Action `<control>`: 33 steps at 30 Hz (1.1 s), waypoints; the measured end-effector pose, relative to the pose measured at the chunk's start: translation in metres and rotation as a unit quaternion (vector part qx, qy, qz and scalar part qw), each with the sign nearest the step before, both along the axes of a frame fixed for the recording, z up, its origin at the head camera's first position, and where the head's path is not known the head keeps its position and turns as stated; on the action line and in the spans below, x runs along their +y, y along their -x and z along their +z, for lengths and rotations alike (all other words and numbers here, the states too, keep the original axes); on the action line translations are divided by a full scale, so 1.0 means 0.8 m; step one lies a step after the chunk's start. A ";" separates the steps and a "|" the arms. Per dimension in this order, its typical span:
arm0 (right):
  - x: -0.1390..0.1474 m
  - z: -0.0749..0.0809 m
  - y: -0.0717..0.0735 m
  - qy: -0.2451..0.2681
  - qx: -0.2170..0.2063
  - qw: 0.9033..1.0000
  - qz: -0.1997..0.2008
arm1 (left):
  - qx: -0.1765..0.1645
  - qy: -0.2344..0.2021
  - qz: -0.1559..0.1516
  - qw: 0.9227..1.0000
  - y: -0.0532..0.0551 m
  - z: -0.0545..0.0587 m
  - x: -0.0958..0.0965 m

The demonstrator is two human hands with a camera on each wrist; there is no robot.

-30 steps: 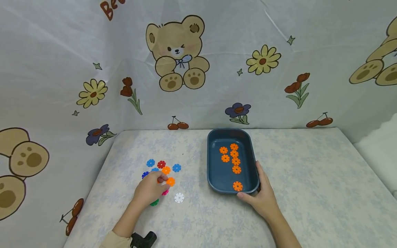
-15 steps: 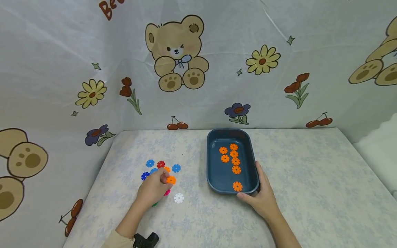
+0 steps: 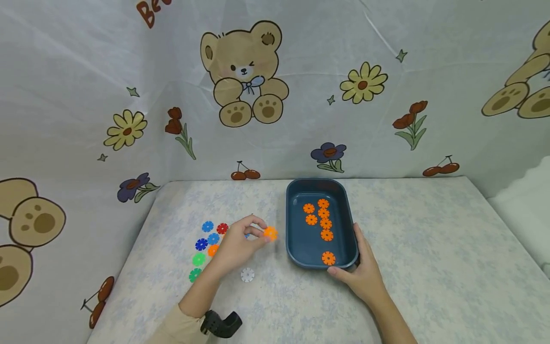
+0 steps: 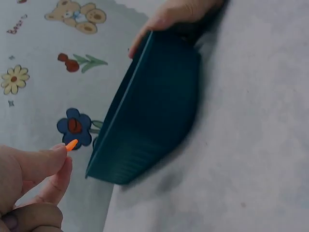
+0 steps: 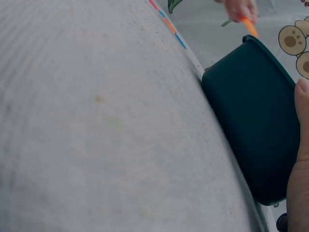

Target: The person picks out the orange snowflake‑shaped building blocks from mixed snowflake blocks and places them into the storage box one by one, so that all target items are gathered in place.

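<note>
Between thumb and fingertips my left hand [image 3: 238, 244] pinches an orange slotted plastic disc [image 3: 270, 233], raised beside the left wall of a dark blue tray [image 3: 301, 246]. In the left wrist view that disc [image 4: 71, 145] shows edge-on. My right hand [image 3: 363, 274] grips the tray's near right corner, its thumb at the front rim and fingers along the right side. Several orange discs [image 3: 325, 223] lie flat inside the tray. On the table left of it are loose discs, among them a red one [image 3: 222, 228], a green one [image 3: 199, 259] and a white one [image 3: 247, 275]; my left hand partly hides this group.
The pale patterned table [image 3: 429, 248] holds the tray at its far middle. A bear-print cloth [image 3: 301, 134] hangs behind and at the left. At the right edge is something white [image 3: 526, 210].
My left hand has lifted an orange disc from the loose group and carried it right, close to the tray. My right hand and the tray stay in place.
</note>
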State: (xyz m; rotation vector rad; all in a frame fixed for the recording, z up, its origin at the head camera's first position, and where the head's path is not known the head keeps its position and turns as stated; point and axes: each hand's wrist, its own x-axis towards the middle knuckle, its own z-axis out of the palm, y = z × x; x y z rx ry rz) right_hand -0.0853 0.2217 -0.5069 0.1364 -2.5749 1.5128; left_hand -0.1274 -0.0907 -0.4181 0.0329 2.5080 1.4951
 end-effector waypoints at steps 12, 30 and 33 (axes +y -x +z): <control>-0.001 -0.003 0.001 -0.001 0.007 1.000 0.001 | 0.033 0.063 -0.106 0.992 0.034 0.008 0.101; 0.000 -0.001 0.000 0.001 0.001 1.000 0.000 | 0.222 0.417 -0.162 0.866 0.056 -0.017 0.163; 0.000 -0.002 0.000 -0.002 0.005 1.000 0.000 | 0.212 0.444 -0.157 0.856 0.056 -0.018 0.168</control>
